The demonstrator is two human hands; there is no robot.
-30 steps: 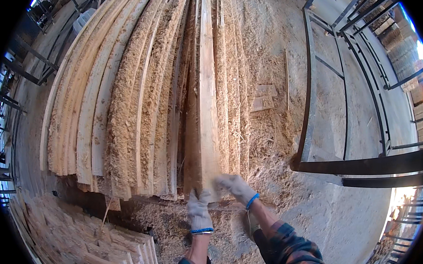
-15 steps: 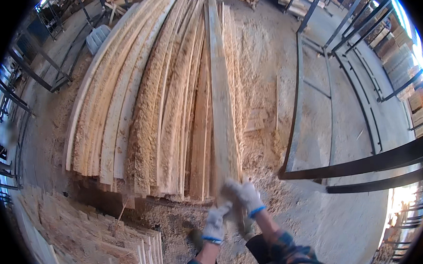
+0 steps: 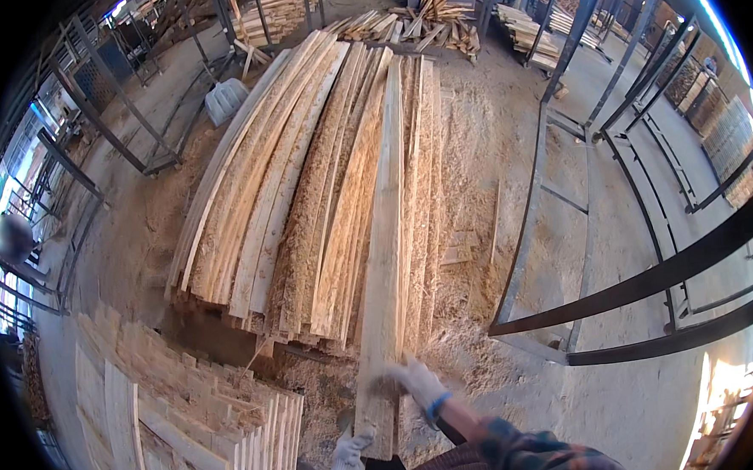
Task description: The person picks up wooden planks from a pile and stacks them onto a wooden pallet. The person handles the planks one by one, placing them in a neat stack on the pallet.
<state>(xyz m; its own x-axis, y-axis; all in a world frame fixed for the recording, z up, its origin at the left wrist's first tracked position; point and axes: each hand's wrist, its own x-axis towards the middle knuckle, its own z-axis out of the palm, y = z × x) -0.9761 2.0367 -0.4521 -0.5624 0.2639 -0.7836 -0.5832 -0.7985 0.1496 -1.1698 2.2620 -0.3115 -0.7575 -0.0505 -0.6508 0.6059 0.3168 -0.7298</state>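
Observation:
A long, pale wooden board lies lengthwise on the stack of sawdust-covered boards, its near end sticking out toward my body. My left hand, in a white knit glove with a blue cuff, is closed on the left edge of that near end, with the fingertips over the wood. Farther up the same board, my right hand, gloved alike, reaches across from the right edge. Motion smears its fingers over the board's face, so their grip is unclear.
Shorter boards stand in a pile at the near left. Metal frames rise on the right, with a dark bar reaching inward. Sawdust covers the floor beside the stack. A pale plastic container and scrap wood lie farther back.
My left hand has moved nearer and left to the board's end, apart from my right hand. The board's near end now lies closer to me. The view has tilted up.

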